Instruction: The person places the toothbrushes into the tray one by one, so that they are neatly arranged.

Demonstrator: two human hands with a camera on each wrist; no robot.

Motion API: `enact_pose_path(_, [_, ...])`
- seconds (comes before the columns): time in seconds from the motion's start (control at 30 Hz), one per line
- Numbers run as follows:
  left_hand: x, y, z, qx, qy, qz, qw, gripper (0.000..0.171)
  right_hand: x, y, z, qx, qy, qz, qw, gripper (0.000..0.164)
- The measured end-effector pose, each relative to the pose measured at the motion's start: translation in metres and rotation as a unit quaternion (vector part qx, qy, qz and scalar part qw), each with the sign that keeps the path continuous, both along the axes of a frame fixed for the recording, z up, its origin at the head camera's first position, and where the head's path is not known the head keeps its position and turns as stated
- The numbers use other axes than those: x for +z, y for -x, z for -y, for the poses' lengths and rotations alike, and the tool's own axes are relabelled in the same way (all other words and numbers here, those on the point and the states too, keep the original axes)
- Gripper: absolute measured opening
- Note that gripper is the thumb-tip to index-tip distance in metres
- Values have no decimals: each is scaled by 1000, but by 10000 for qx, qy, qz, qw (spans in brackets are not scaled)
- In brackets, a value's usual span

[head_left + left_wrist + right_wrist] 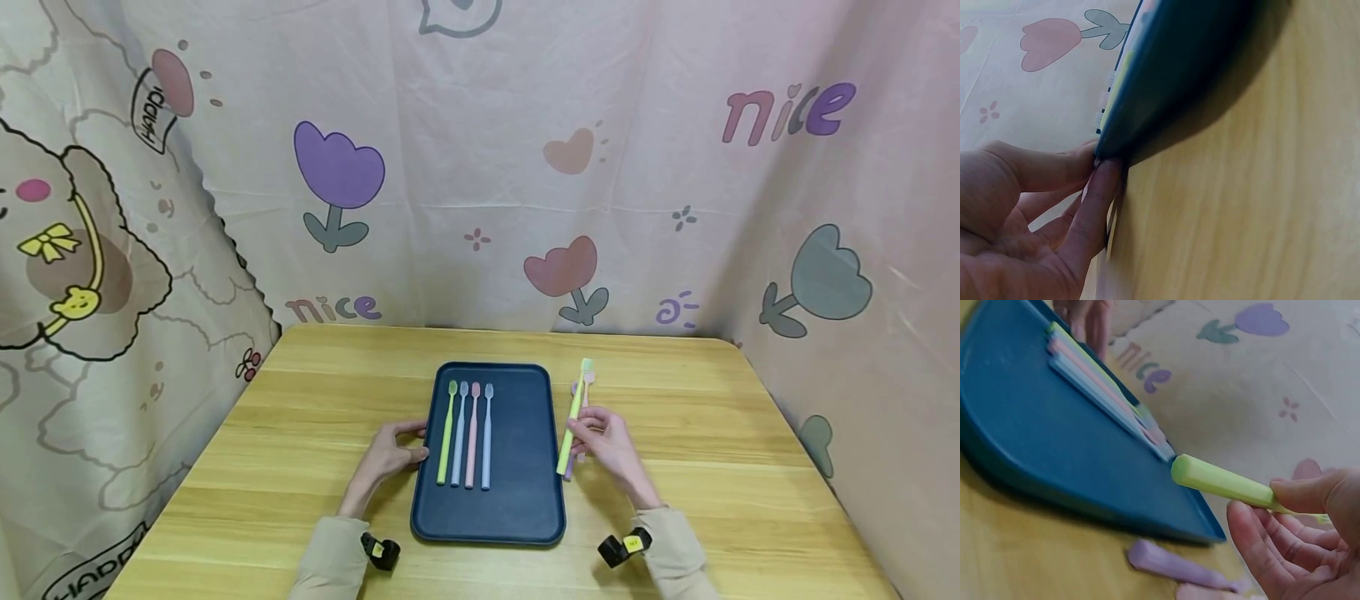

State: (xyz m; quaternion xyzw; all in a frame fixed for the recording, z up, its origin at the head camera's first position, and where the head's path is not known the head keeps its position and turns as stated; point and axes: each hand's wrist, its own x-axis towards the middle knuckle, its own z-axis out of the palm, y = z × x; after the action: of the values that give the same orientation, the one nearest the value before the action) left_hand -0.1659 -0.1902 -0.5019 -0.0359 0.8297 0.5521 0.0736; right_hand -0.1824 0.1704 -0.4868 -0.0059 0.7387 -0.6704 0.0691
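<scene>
While aloft, toothbrush (566, 448) near tray edge (552, 408)

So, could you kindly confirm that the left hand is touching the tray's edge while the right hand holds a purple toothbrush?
Not quite: the right wrist view shows that the right hand holds a yellow-green toothbrush, not a purple one. The left hand is indeed touching the edge of the tray.
</scene>
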Motion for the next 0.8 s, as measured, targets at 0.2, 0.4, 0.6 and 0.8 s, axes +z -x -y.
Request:
enact_pose_path(0.2, [0, -2, 1, -65, -12, 15, 10000, 49, 1, -2, 18, 135, -167, -50, 9998, 24])
enact_pose_path(0.4, [1, -2, 1, -131, -89, 0, 9999, 49, -1, -2, 32, 206, -295, -162, 9992, 21])
enact_pose_path(0.6, [2, -2, 1, -125, -107, -14, 9999, 48, -5, 0, 43, 426, -439, -318, 9976, 20])
enact_pose_path(0.8, [2, -2, 0, -94, -54, -77, 9999, 48, -5, 0, 52, 615, -526, -400, 9959, 21])
